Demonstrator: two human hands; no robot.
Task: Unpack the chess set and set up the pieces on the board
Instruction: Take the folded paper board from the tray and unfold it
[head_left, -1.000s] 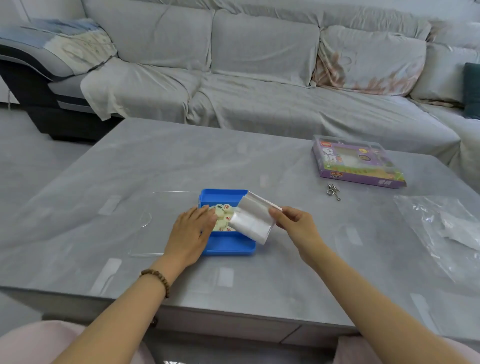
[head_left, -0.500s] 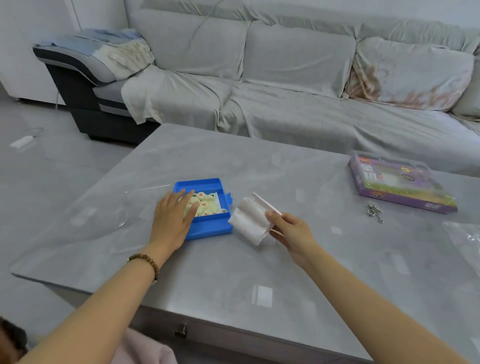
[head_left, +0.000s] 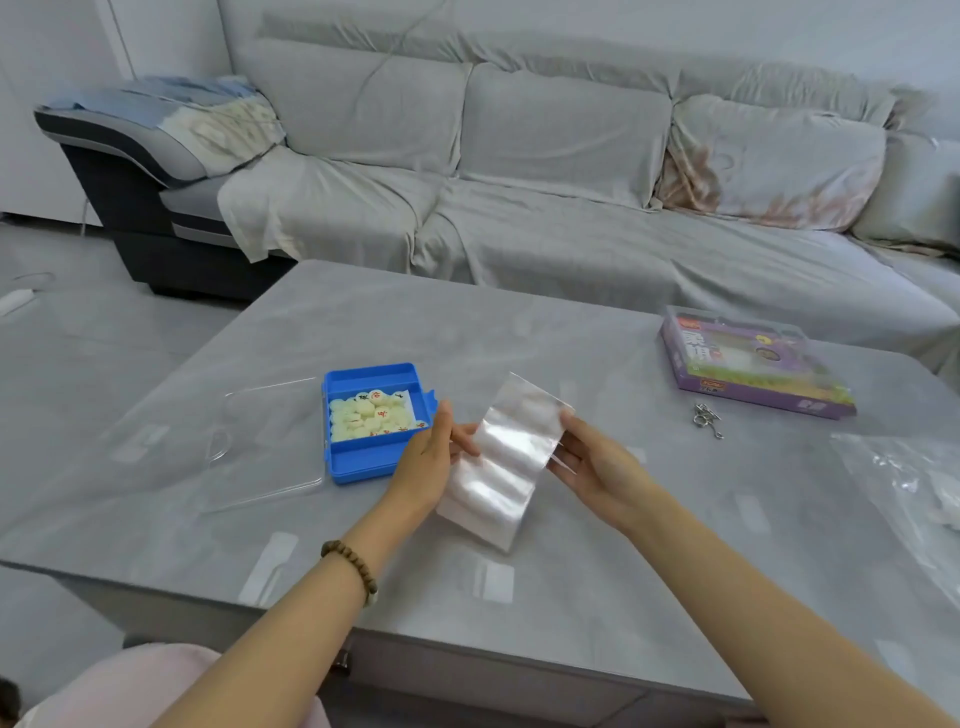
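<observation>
Both hands are up off the counter (head_left: 467, 332) and clamped on one thing: a glossy, whitish folded sheet (head_left: 511, 457) that hangs between them, creased into several bands. The left hand (head_left: 431, 462) pinches its left edge, the right hand (head_left: 592, 467) pinches the right edge near the top corner, and the two hands are set apart by the width of the sheet. That two-sided hold reads as the start of pulling the folds open; judging from the task, this is probably the playing board, though no grid lines can be made out on it

The blue box (head_left: 363, 462) sits on the counter just beside the left hand, open, with the round pale pieces (head_left: 369, 413) piled in its far compartment, some showing red marks. Its clear lid (head_left: 260, 441) lies flat to the left, touching the box's side, out of the working area. None of the pieces is on a board yet, so the set-up proper has not begun

Well off to the right are a purple box (head_left: 753, 364), a small metal ring object (head_left: 707, 418) in front of it, and a crumpled clear plastic bag (head_left: 904, 483) at the edge of view. The bare stretch of counter under the sheet looks like the natural place to spread it; the creases may make it spring back up
</observation>
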